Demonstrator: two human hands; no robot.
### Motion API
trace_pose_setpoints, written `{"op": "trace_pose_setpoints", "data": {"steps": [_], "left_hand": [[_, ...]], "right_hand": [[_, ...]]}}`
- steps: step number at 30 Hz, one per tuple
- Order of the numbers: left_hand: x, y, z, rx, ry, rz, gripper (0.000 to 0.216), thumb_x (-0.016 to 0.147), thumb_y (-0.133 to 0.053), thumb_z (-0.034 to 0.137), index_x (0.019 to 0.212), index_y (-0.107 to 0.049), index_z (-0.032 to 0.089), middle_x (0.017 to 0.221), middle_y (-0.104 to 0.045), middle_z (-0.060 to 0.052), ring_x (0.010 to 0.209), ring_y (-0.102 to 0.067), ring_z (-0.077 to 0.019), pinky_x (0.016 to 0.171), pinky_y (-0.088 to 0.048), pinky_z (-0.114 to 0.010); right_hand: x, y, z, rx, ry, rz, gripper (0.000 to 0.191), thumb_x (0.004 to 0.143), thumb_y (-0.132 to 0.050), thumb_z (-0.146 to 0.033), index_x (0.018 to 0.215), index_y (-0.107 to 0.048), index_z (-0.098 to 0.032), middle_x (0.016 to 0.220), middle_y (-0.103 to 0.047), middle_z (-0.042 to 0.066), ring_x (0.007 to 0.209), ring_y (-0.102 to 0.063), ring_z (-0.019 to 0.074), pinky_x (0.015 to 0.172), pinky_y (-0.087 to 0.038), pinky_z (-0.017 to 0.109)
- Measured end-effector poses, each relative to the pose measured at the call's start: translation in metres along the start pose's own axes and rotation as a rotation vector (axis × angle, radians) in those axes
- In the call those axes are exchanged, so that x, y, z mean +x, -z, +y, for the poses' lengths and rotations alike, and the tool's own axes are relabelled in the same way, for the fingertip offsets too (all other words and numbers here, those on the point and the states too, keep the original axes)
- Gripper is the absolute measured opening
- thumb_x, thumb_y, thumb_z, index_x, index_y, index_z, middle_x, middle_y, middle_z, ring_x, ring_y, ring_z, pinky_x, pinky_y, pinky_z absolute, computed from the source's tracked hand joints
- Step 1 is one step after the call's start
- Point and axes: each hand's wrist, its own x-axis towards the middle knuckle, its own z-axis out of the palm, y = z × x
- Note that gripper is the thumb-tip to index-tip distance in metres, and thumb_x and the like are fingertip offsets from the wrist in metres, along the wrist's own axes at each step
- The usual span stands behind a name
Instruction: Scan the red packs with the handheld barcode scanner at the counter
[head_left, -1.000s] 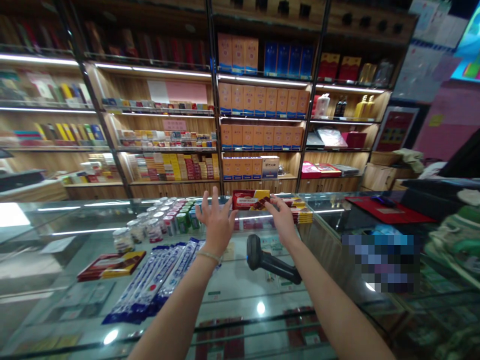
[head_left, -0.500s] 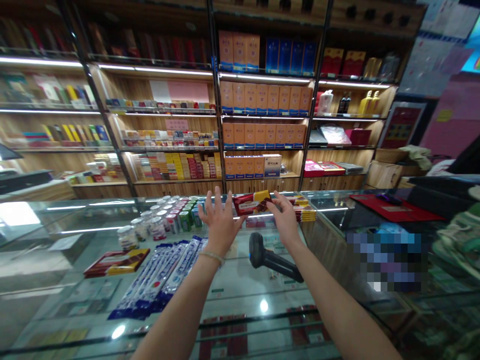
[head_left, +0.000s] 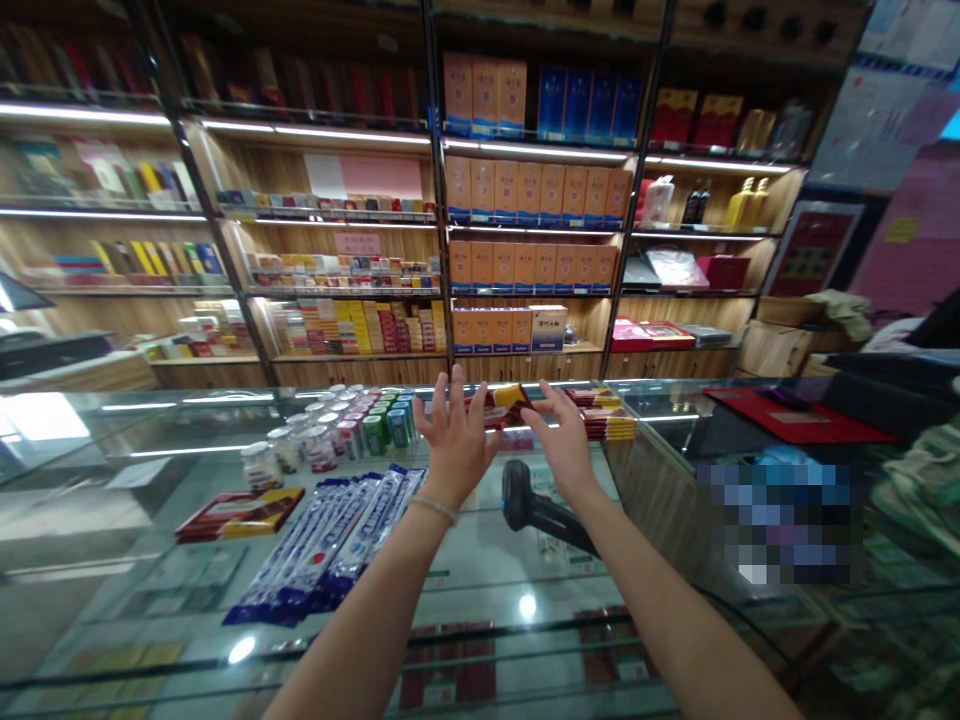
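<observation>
A red and yellow chocolate packet (head_left: 507, 405) is held up over the glass counter, tilted, between my two hands. My left hand (head_left: 454, 440) is at its left part, thumb along the lower edge and the other fingers raised and spread, covering much of the packet. At its right end, my right hand (head_left: 562, 440) has the thumb and fingertips on the corner. Below the hands a black handheld barcode scanner (head_left: 540, 510) lies on the counter. Behind my right hand is a stack of similar chocolate packets (head_left: 611, 425).
On the left of the counter lie blue-and-white long packets (head_left: 322, 550) and more red-yellow chocolate packets (head_left: 240, 513). Several small jars and tubs (head_left: 322, 445) stand behind them. A red mat (head_left: 787, 415) lies at right. Shelves hold orange boxes (head_left: 529, 190) at the back.
The packet has moved a little left and tipped, and my left hand now covers more of it. My right hand has shifted slightly left with it. The view has turned slightly.
</observation>
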Motion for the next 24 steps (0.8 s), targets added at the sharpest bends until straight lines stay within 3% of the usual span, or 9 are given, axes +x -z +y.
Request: {"op": "trace_pose_setpoints", "data": {"steps": [4, 7, 11, 15, 17, 20, 22, 24], "left_hand": [[0.0, -0.002, 0.0, -0.01, 0.037, 0.033, 0.065, 0.086, -0.07, 0.045, 0.146, -0.057, 0.023, 0.172, -0.025, -0.019, 0.161, -0.018, -0.0401, 0.126, 0.0, -0.066], [0.0, -0.003, 0.0, -0.032, 0.072, 0.055, 0.065, 0.083, -0.073, 0.045, 0.144, -0.059, 0.024, 0.174, -0.022, -0.017, 0.161, -0.016, -0.0396, 0.127, 0.0, -0.065], [0.001, 0.001, 0.0, -0.071, 0.124, 0.044, 0.069, 0.077, -0.078, 0.044, 0.142, -0.06, 0.026, 0.174, -0.021, -0.016, 0.162, -0.015, -0.0397, 0.127, -0.001, -0.064], [0.003, 0.006, 0.001, -0.098, 0.15, 0.028, 0.07, 0.076, -0.08, 0.044, 0.141, -0.061, 0.025, 0.175, -0.018, -0.018, 0.161, -0.014, -0.0406, 0.127, -0.005, -0.064], [0.003, 0.007, 0.001, -0.12, 0.164, 0.018, 0.072, 0.074, -0.082, 0.043, 0.141, -0.061, 0.026, 0.175, -0.016, -0.018, 0.162, -0.013, -0.0409, 0.126, -0.009, -0.064], [0.002, 0.006, 0.002, -0.164, 0.162, 0.008, 0.074, 0.073, -0.084, 0.043, 0.142, -0.061, 0.029, 0.176, -0.013, -0.016, 0.161, -0.012, -0.0422, 0.126, -0.012, -0.065], [0.001, 0.006, 0.002, -0.211, 0.106, 0.004, 0.072, 0.076, -0.084, 0.043, 0.143, -0.061, 0.03, 0.176, -0.01, -0.014, 0.161, -0.01, -0.0438, 0.127, -0.012, -0.065], [-0.001, 0.006, 0.002, -0.27, 0.012, -0.007, 0.066, 0.08, -0.081, 0.044, 0.142, -0.062, 0.031, 0.177, -0.008, -0.011, 0.161, -0.006, -0.0448, 0.127, -0.008, -0.066]], "right_hand": [[-0.002, 0.001, -0.009, -0.014, 0.032, -0.067, 0.02, 0.087, -0.071, -0.046, 0.087, -0.075, -0.027, 0.15, -0.061, 0.007, 0.151, -0.04, 0.0295, 0.129, -0.025, 0.056], [-0.003, 0.005, -0.014, 0.017, 0.069, -0.186, 0.03, 0.088, -0.069, -0.058, 0.093, -0.077, -0.028, 0.161, -0.05, 0.004, 0.156, -0.032, 0.0298, 0.129, -0.023, 0.058], [-0.004, 0.017, -0.02, 0.038, 0.134, -0.391, 0.052, 0.096, -0.049, -0.073, 0.111, -0.079, -0.033, 0.171, -0.033, -0.004, 0.163, -0.016, 0.0282, 0.132, -0.014, 0.057], [-0.004, 0.024, -0.024, 0.043, 0.158, -0.529, 0.065, 0.095, -0.037, -0.083, 0.12, -0.077, -0.039, 0.174, -0.023, -0.011, 0.164, -0.007, 0.0262, 0.133, -0.006, 0.051], [-0.002, 0.023, -0.022, 0.063, 0.164, -0.528, 0.068, 0.095, -0.034, -0.085, 0.119, -0.078, -0.039, 0.173, -0.027, -0.011, 0.164, -0.011, 0.026, 0.134, -0.006, 0.05], [0.007, 0.022, -0.011, 0.118, 0.106, -0.398, 0.07, 0.096, -0.032, -0.083, 0.122, -0.077, -0.037, 0.169, -0.038, -0.005, 0.161, -0.022, 0.0263, 0.132, -0.015, 0.052], [0.015, 0.024, 0.0, 0.107, 0.011, -0.307, 0.067, 0.092, -0.043, -0.084, 0.127, -0.074, -0.036, 0.168, -0.041, 0.0, 0.159, -0.027, 0.0282, 0.131, -0.019, 0.054], [0.023, 0.028, 0.011, 0.004, -0.083, -0.321, 0.066, 0.083, -0.059, -0.084, 0.126, -0.075, -0.037, 0.167, -0.041, 0.002, 0.158, -0.026, 0.0319, 0.13, -0.015, 0.058]]}}
